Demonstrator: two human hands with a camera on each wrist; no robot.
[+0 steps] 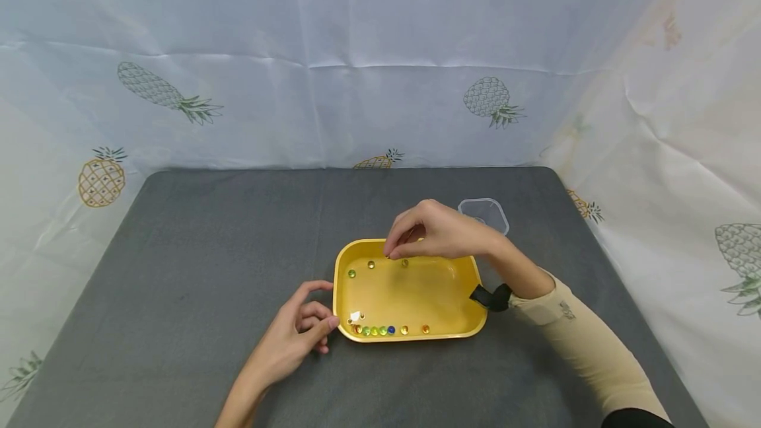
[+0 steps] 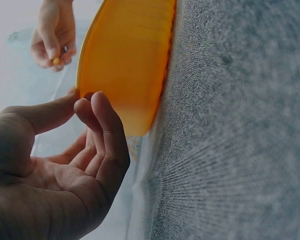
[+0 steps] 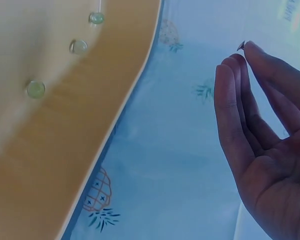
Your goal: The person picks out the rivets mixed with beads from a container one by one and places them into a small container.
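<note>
A shallow yellow tray (image 1: 428, 296) lies on the grey cloth. My left hand (image 1: 297, 335) holds its near left corner, thumb at the rim and fingers bent against the outer wall. Above the tray's far side, my right hand (image 1: 436, 230) pinches a small amber bead (image 2: 56, 61) between thumb and fingertips; the fingers hide most of it. Green, yellow and amber glass marbles (image 1: 374, 331) and a blue marble (image 1: 391, 330) line the near wall inside. Pale green marbles (image 3: 36, 89) sit apart near the far wall.
A clear plastic container (image 1: 484, 213) stands behind my right wrist, partly covered by it. A black strap (image 1: 492, 297) hangs from that wrist over the tray's right rim. Pineapple-print fabric (image 1: 333, 104) rises behind the grey table (image 1: 196, 296).
</note>
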